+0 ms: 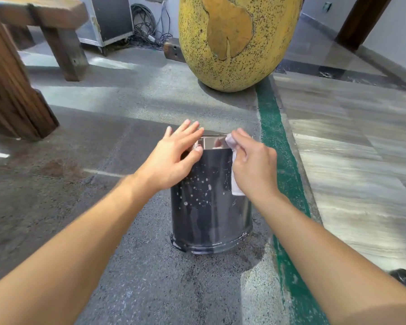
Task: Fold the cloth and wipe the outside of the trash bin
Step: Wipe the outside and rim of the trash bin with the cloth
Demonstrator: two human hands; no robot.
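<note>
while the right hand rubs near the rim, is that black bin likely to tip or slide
Probably not: the black cylindrical trash bin stands upright on rough grey concrete floor, and the left hand steadies its shiny rim. It looks light, so hard pushes from the white cloth might shift it.

A large speckled yellow egg-shaped sculpture [234, 41] stands beyond a wooden bench [40, 26] and tangled cables [148, 26].

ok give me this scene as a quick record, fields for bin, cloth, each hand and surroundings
bin: black trash bin, upright on the floor, shiny metal band at the top, pale specks on its side
cloth: white cloth, bunched in the right hand, pressed to the bin's upper right side
left hand: left hand open, fingers spread, resting at the bin's top edge
right hand: right hand, grip closed on the cloth
surroundings: large yellow speckled vase behind, wooden bench to the left, green floor stripe
</note>
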